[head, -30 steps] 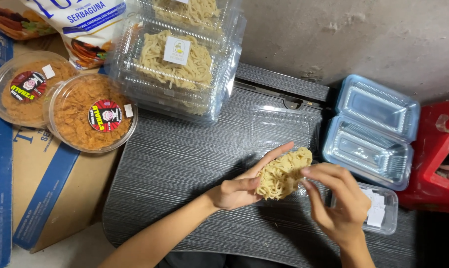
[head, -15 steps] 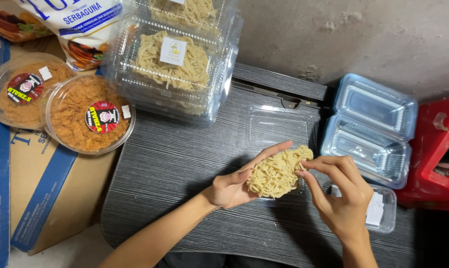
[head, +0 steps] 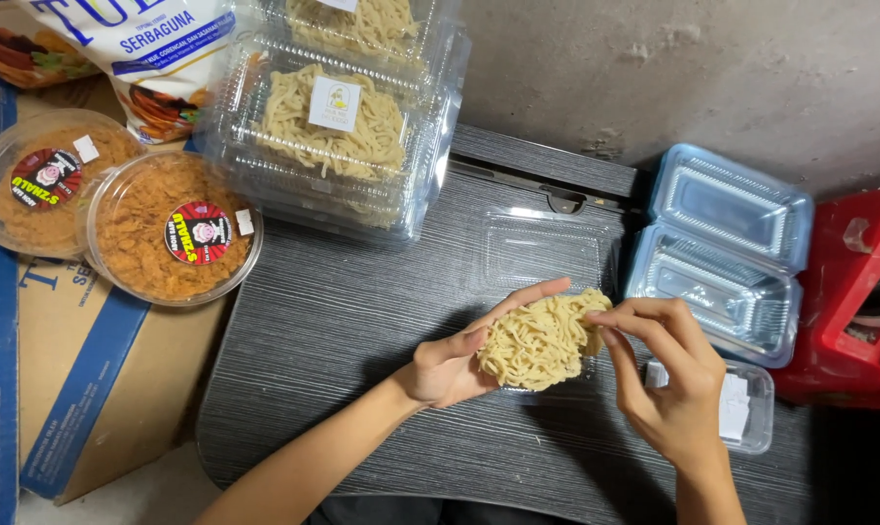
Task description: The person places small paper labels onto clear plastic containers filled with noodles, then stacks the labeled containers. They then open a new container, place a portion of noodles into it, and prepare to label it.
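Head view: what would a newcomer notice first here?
The pale noodle block at the centre of the dark table, cupped in the left hand and pinched by the right hand. Next, the stacked clear noodle boxes at the top, and two round orange-filled tubs at the left.

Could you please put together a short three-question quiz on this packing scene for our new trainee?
1. True or false: the left hand supports the noodle bundle from underneath.
2. What does the right hand touch: A) a round tub, B) the noodle bundle, C) the red crate?
3. How many round tubs with orange-brown filling sit at the left?

Key:
1. True.
2. B: its fingertips meet the bundle's right edge.
3. Two, side by side on the cardboard box.
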